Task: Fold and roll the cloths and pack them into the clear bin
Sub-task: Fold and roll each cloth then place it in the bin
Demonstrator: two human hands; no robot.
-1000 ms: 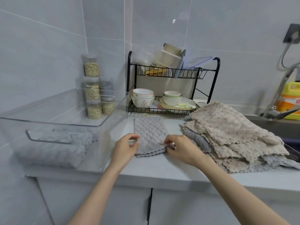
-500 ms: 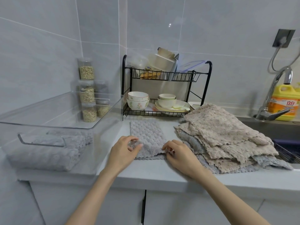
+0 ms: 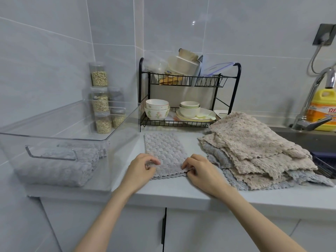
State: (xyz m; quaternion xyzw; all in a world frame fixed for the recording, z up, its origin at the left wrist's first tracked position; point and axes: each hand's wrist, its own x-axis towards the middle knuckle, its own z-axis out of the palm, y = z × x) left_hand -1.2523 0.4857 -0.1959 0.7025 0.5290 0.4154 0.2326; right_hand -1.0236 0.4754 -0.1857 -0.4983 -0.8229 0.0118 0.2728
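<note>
Grey cloth: long axis runs straight away from the grip; left hand & right hand each pinch its near edge, prob. curling it; clear bin nearer left.

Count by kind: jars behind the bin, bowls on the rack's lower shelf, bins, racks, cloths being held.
Jars: 5
Bowls: 4
Clear bin: 1
Dish rack: 1
Grey cloth: 1
Total: 12
</note>
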